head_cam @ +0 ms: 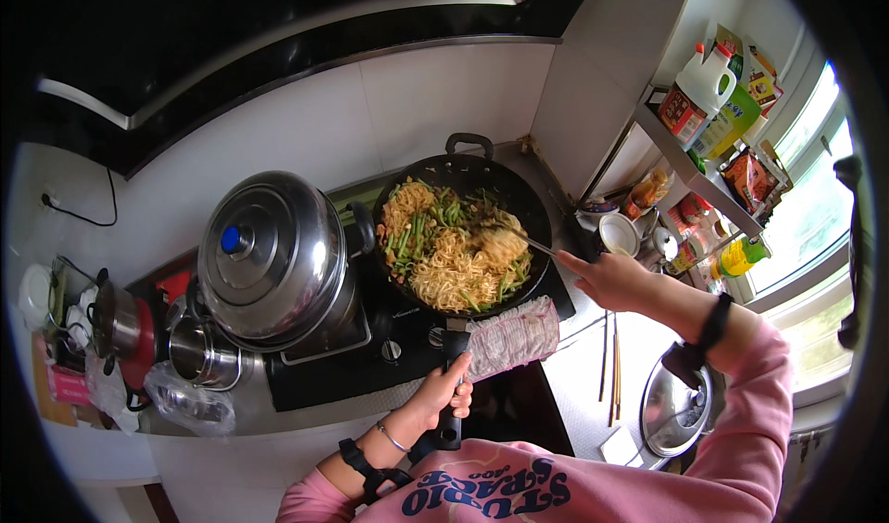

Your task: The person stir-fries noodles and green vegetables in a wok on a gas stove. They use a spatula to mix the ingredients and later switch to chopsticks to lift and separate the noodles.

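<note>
My left hand (pixel 446 392) grips the black handle (pixel 455 348) of a large wok (pixel 538 197) on the stove. Noodles (pixel 450 273) and cut green beans (pixel 417 235) fill much of the wok, along with small bits too fine to name. Above the wok's right rim, my right hand (pixel 615 280) is closed around a thin metal-shafted utensil (pixel 531 240). Its far end is blurred among the noodles on the right side. The utensil's grip is hidden by my fingers. A folded cloth (pixel 517 335) lies at the stove's front, right beside the wok handle.
Left of the wok, a big lidded steel pot (pixel 278 266) stands on the other burner. Chopsticks (pixel 615 370) and a pot lid (pixel 670 405) lie on the right counter. Bottles and jars crowd a shelf (pixel 701 176) by the window. More pots (pixel 201 353) and plastic bags (pixel 191 398) sit left.
</note>
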